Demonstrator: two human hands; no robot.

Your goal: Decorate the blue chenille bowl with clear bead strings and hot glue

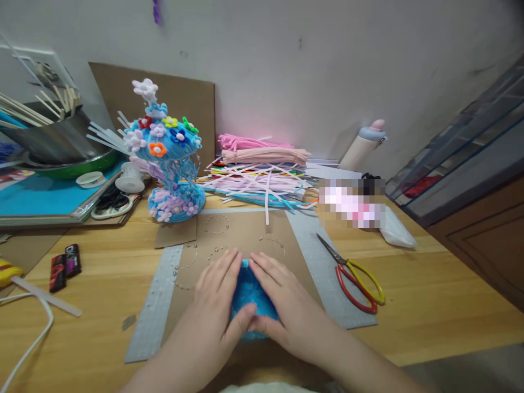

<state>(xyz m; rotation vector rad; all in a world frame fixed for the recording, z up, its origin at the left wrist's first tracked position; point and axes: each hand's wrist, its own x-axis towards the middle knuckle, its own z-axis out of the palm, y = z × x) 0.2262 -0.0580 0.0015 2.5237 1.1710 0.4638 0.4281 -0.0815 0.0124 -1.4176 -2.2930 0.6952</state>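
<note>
Between your left hand and right hand, the blue fuzzy piece sits over the cardboard sheet, toward the near side of the surface. Your grip is closed around it: 2 palms cup its sides and 2 thumbs lean close together across its near face. Whether it rests on the cardboard or hangs just above cannot be told. The step in hand looks like pressing or shaping the piece; the next move probably calls for even pressure from each side. Beyond your hands, beaded strands lie on the cardboard, easy to snag if you reach forward. Scissors lie to the right, partly on the grey mat. Farther back are the flowered ornament and a pile of fuzzy stems.
</note>
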